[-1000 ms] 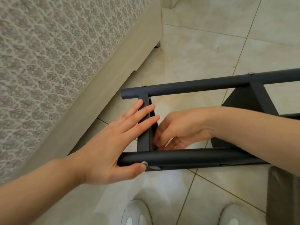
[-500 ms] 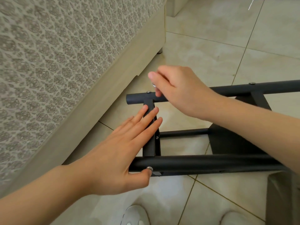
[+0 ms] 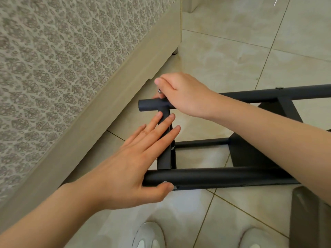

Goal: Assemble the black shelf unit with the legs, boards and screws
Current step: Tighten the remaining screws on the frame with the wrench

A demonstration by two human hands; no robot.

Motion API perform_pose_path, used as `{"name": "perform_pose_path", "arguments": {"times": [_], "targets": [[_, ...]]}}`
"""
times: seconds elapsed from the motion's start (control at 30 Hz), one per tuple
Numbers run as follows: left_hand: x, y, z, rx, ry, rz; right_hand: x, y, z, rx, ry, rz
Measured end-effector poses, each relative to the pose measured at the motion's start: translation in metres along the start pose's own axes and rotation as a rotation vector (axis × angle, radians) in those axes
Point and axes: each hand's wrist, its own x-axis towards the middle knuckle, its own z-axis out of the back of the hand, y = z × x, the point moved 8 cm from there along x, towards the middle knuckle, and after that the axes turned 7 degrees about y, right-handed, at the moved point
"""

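Observation:
The black shelf unit lies on its side on the tiled floor, with a near leg tube [image 3: 215,176] and a far leg tube [image 3: 150,105] joined by a flat crossbar [image 3: 165,158]. My left hand [image 3: 129,163] lies flat with straight fingers on the crossbar, its thumb against the near tube. My right hand [image 3: 179,92] reaches over the far tube and pinches a silver screw [image 3: 159,90] at its top near the tube's end. Another screw head [image 3: 279,88] sits farther right on the far tube. A dark board [image 3: 250,149] stands between the tubes.
A bed with a patterned cover [image 3: 53,59] and a beige frame [image 3: 111,108] runs along the left, close to the shelf's end. My two white shoes [image 3: 148,237] stand just below the unit. A dark panel [image 3: 308,217] stands at the lower right.
My right hand came out from between the tubes, rose over the far tube and now pinches the screw there. My left hand stayed flat on the crossbar.

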Motion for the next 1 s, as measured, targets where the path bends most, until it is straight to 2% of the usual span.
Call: {"name": "perform_pose_path", "arguments": {"times": [0.27,0.47,1.0], "targets": [[-0.004,0.011,0.006,-0.004,-0.121,-0.056,-0.004,0.007,-0.001,-0.071,-0.127,0.014],[-0.004,0.006,0.015,0.055,-0.229,-0.123,-0.007,0.008,0.0,-0.027,-0.086,0.02],[-0.004,0.007,0.006,-0.135,-0.223,-0.09,-0.005,0.006,-0.003,0.054,-0.007,0.012]]}}
